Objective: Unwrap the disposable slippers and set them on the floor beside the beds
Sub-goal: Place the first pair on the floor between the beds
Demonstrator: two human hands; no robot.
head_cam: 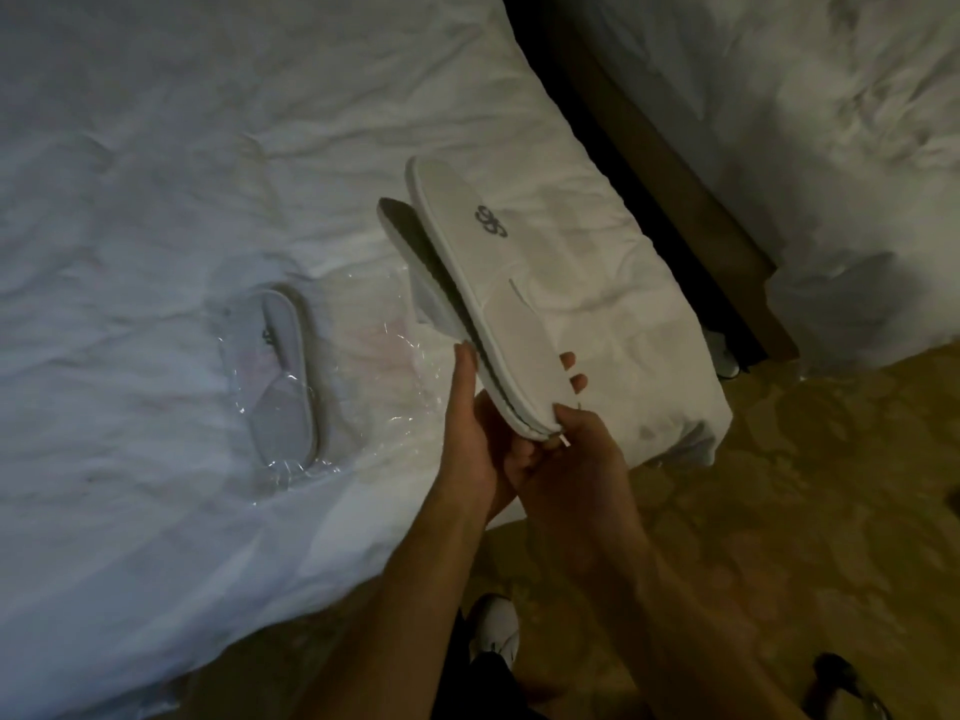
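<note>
I hold an unwrapped pair of flat white slippers [467,283] above the bed's corner, stacked sole to sole, a dark logo on the top one. My left hand [480,433] grips their near end from the left, thumb up along the edge. My right hand [576,449] pinches the same end from the right. A second pair of slippers [283,376] lies on the bed, still inside clear plastic. An empty clear wrapper [395,356] lies crumpled on the bedding between them.
The white bed [156,174] fills the left; a second white bed [831,122] stands at the upper right, with a dark wooden frame [675,189] in the gap. Patterned yellow carpet [779,511] covers the floor. My white shoe [496,631] shows below.
</note>
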